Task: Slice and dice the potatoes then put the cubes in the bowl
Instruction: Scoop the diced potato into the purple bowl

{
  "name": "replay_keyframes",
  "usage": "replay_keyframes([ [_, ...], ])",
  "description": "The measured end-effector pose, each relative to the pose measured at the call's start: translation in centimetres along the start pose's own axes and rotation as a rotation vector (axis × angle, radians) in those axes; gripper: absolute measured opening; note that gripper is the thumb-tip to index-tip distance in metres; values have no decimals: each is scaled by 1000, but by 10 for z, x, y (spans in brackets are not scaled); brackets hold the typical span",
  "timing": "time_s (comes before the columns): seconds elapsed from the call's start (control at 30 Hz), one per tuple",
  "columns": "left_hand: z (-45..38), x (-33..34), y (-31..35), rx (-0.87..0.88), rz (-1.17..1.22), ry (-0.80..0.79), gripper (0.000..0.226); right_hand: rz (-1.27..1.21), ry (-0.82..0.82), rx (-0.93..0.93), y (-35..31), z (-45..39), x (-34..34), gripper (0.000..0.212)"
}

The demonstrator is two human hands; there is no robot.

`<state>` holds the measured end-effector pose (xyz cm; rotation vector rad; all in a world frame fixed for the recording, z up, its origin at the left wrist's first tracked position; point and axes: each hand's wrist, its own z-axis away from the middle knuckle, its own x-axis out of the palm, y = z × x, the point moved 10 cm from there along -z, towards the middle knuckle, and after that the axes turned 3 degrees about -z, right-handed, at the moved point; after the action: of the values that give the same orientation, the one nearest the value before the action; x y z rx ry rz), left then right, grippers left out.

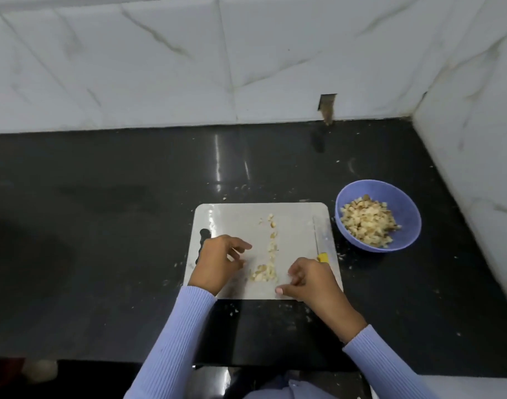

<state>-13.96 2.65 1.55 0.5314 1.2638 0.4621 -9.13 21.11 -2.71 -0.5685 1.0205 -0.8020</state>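
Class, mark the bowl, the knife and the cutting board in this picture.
bowl (406,208): head view, bare blue inner wall.
knife (317,236): head view, blade along the board's right edge.
cutting board (232,218): head view, bare far-left surface.

board: white cutting board (232,223) on black counter (102,226)
cubes: potato cubes (265,272) on board, between left hand (217,262) and right hand (310,279)
bowl: blue bowl (402,203) just right of board, holding cubes
knife: knife (320,240) along board's right edge

Purple bowl (402,205), black counter (102,226), veined wall (189,67)
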Motion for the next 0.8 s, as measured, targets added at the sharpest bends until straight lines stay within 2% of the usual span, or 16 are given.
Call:
replay_keyframes([
  [0.13,13,13,-31,-119,62,-120,39,126,5,-10,-15,-7,26,66],
  [0.23,17,26,-40,-158,82,-167,34,162,41,47,-26,-21,34,70],
  [0.4,6,30,-29,-141,222,-76,22,61,223,-55,-43,-46,19,51],
  [0.57,-21,21,-11,-93,303,91,20,-126,320,-141,-39,-46,-17,23],
  [0.67,-27,17,-10,-94,420,109,19,-169,446,-232,-36,-38,-44,17],
  [0.73,-26,12,-13,-100,498,119,15,-211,441,-289,-39,-40,-45,20],
  [0.8,-24,4,-17,-86,527,151,13,-202,322,-323,-46,-53,-29,28],
])
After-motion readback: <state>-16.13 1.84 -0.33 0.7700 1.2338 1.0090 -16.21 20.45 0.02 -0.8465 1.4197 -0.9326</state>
